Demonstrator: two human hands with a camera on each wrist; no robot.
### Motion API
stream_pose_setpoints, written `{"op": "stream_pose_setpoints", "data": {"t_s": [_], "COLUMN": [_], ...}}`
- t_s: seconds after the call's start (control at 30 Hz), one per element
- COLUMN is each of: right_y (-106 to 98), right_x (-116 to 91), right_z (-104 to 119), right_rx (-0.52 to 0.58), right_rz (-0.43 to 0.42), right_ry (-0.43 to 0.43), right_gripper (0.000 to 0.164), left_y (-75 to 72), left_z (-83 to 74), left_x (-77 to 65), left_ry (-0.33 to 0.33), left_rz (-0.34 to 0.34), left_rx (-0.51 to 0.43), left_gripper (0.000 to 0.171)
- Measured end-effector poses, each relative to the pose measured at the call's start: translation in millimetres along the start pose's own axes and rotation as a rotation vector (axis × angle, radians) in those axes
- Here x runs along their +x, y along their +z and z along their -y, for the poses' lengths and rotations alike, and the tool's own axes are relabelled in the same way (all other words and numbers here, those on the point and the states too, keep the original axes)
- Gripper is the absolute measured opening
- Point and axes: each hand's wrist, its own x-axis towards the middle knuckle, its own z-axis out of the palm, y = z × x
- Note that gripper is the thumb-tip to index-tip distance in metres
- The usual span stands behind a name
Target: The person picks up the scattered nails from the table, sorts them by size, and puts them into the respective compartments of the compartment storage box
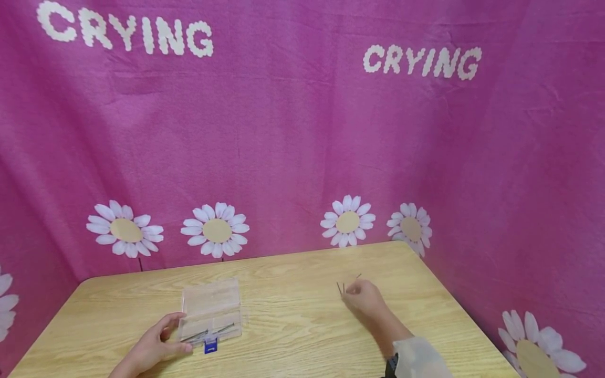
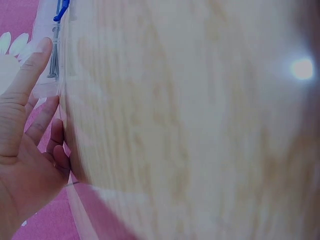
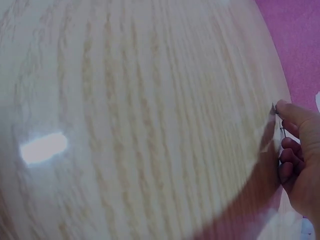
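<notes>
On the left of the table lies an opened clear plastic box (image 1: 211, 294) with a blue latch (image 1: 210, 345). Several long, thin nails (image 1: 195, 336) lie in its front compartments. My left hand (image 1: 153, 338) holds the box at its left end, thumb by the front edge and index finger by the left side. In the right part of the table, my right hand (image 1: 366, 298) pinches thin dark nails (image 3: 273, 107) between thumb and fingertips. Thin ends show left of and above the fingers in the head view; how many are held cannot be told.
The wood-grain table (image 1: 293, 325) has a back edge against a pink curtain (image 1: 283, 157) printed with daisies and lettering. The curtain also hangs along the left and right sides. A dark band (image 1: 391, 366) circles the right wrist below a pale sleeve (image 1: 418, 359).
</notes>
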Motion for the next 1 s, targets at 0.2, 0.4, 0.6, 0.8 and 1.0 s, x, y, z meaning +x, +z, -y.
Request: {"op": "stream_pose_setpoints", "data": {"t_s": [0.2, 0.4, 0.6, 0.8, 1.0], "right_y": [1.8, 2.5, 1.5, 0.3, -3.5], "right_x": [-0.9, 0.1, -0.3, 0.9, 2.4], "right_z": [-2.6, -2.6, -0.5, -2.5, -8.7], "right_rx": [-0.057, -0.077, -0.082, -0.030, 0.015], "right_rz": [-0.030, -0.049, -0.051, -0.070, -0.088], "right_ry": [-0.021, -0.079, -0.038, -0.008, 0.017], "right_gripper": [0.016, 0.008, 0.010, 0.013, 0.013], "left_y": [0.4, -0.7, -0.6, -0.2, -0.7], "left_z": [0.2, 0.6, 0.6, 0.0, 0.4], "left_x": [0.8, 1.2, 1.5, 0.7, 1.8], "left_ry": [-0.011, 0.007, 0.007, -0.003, -0.005], "left_rz": [0.002, 0.010, 0.004, -0.008, -0.003], "left_rx": [0.005, 0.011, 0.017, 0.022, 0.030], "left_gripper": [0.077, 0.076, 0.077, 0.078, 0.077]}}
